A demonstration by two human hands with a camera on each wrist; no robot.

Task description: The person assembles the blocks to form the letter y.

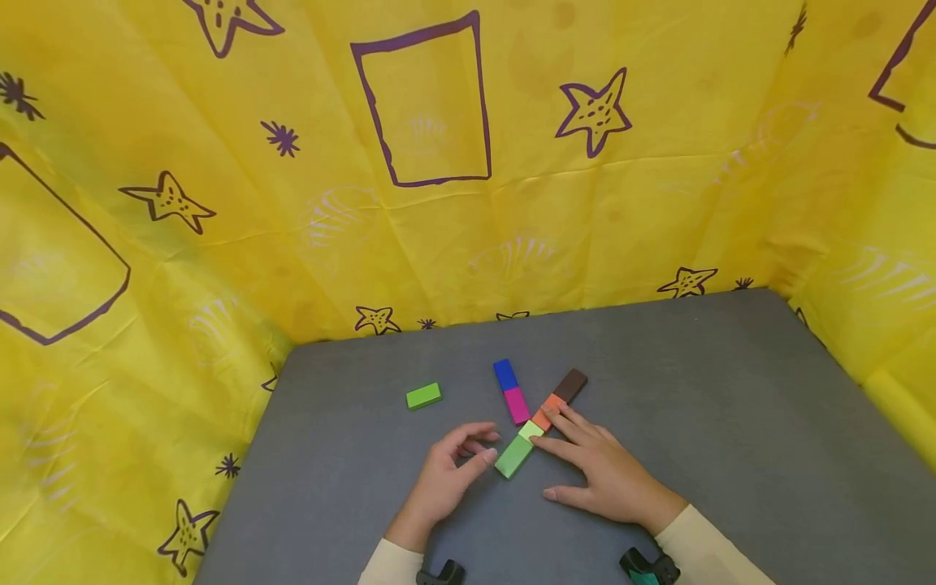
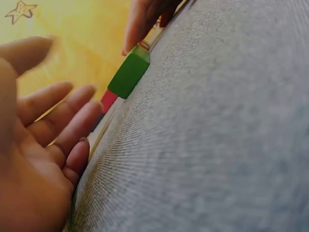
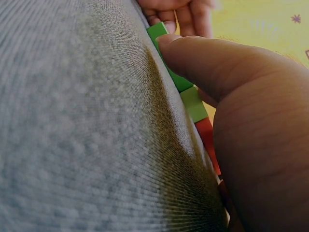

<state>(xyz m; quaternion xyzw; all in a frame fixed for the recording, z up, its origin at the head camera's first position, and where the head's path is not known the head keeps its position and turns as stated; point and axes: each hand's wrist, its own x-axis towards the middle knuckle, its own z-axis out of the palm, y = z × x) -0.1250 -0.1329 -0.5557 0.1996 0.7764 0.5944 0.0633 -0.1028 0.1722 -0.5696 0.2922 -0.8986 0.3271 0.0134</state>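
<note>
A diagonal row holds a green block (image 1: 515, 457), a light green block (image 1: 530, 431), an orange block (image 1: 542, 418) and a dark brown block (image 1: 570, 384). A magenta block (image 1: 516, 405) and a blue block (image 1: 504, 374) form a second row that meets it near the middle, like a Y. The right hand (image 1: 603, 471) spreads its fingers, with fingertips at the orange and light green blocks and the thumb apart. Beside the green block's lower end, the left hand (image 1: 452, 475) is loosely bent, holding nothing; its palm (image 2: 34, 183) shows in the left wrist view.
A separate bright green block (image 1: 424, 396) lies on the grey table (image 1: 351, 455), left of the rows. Yellow cloth (image 1: 439, 244) printed with starfish hangs behind the table and along both sides. Dark wrist bands (image 1: 649, 566) sit at the sleeves.
</note>
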